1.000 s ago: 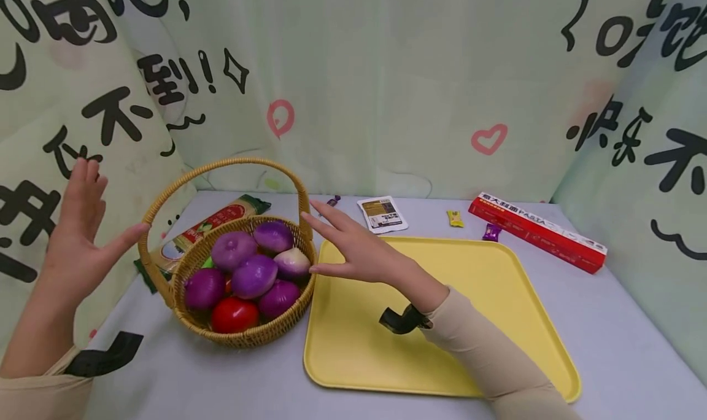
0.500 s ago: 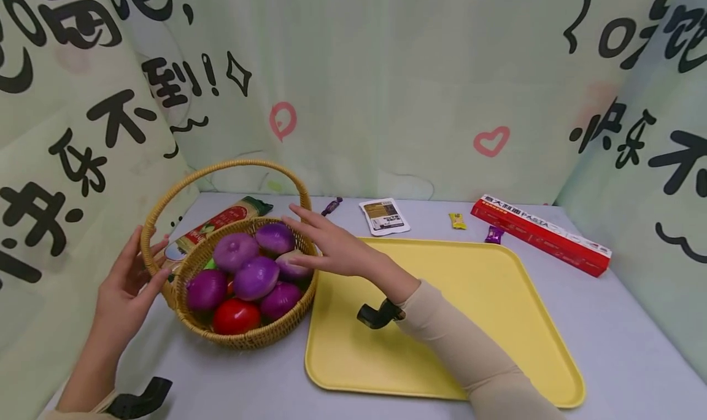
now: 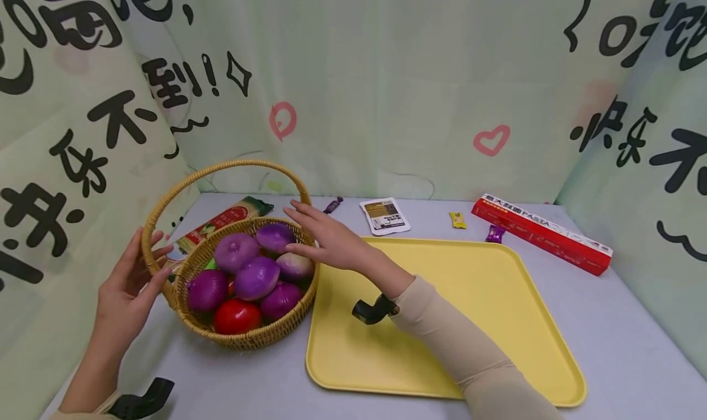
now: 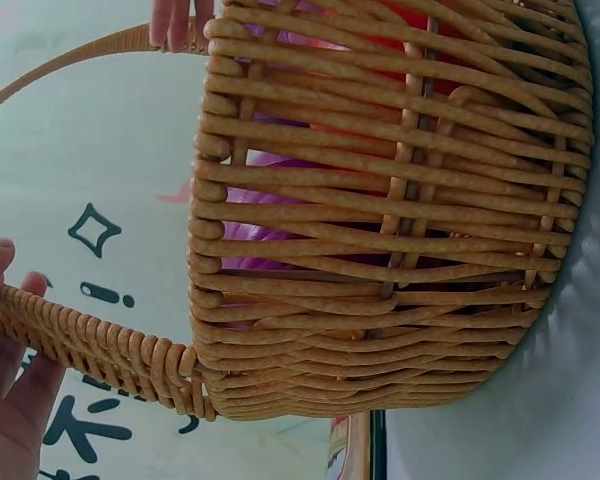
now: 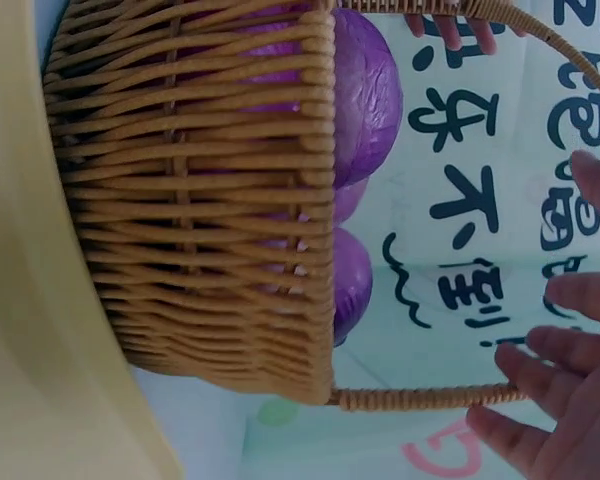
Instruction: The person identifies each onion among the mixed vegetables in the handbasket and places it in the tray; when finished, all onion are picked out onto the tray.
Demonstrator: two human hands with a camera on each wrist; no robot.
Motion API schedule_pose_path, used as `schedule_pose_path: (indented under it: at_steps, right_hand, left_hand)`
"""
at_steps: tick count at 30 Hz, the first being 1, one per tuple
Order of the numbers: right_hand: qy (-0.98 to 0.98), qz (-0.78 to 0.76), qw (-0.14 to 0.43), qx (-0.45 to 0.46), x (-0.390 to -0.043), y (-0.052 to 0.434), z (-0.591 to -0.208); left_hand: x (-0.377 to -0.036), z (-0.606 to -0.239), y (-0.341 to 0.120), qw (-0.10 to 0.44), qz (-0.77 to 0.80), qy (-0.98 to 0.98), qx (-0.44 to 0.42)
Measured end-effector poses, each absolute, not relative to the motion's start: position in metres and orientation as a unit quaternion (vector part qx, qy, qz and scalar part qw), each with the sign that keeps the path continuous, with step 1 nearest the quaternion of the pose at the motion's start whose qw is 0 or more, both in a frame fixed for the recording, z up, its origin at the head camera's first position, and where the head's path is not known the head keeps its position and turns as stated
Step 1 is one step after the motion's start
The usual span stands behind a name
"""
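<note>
Head cam: wicker basket (image 3: 243, 322) full of purple onions (image 3: 254, 277) sits on the tabletop (image 3: 607, 322) just left of a yellow tray (image 3: 497, 322). Left hand (image 3: 124, 297) and right hand (image 3: 331, 242) flank it, fingers spread. Left wrist cam: fingers (image 4: 5, 370) touching the handle (image 4: 90, 345). Right wrist cam: fingers (image 5: 555, 400) straight beside the handle.

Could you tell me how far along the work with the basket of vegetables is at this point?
Early stage. Done: both hands are at the basket; the left hand touches the handle's left base, the right hand rests open at the right rim. In hand: bracing the basket; nothing gripped. Left: the purple onions and tomato all sit in the basket, and the yellow tray holds none.
</note>
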State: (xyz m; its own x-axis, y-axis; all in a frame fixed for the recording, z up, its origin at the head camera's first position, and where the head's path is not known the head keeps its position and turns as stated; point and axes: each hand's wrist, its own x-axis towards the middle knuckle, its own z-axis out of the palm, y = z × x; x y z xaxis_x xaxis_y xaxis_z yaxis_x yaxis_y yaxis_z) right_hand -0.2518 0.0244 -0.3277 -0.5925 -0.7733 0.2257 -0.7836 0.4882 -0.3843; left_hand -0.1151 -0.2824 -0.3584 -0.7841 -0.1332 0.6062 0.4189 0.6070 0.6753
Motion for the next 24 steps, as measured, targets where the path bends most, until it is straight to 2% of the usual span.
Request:
schedule_pose_path:
  at_steps: [10,19,24]
  right_hand:
    - [-0.859,0.218,0.02,0.462,-0.244,0.016,-0.319]
    - [-0.836,0.239,-0.062,0.489,-0.25,0.0,-0.323]
    - [-0.832,0.227,-0.084,0.499,-0.251,-0.012,-0.328]
  left_hand:
    - [-0.116,-0.359,-0.283,0.319,-0.429,-0.84,-0.087]
    - [-0.117,-0.358,-0.283,0.32,-0.427,-0.84,-0.094]
    - [-0.116,-0.359,-0.285,0.321,-0.429,-0.839,-0.096]
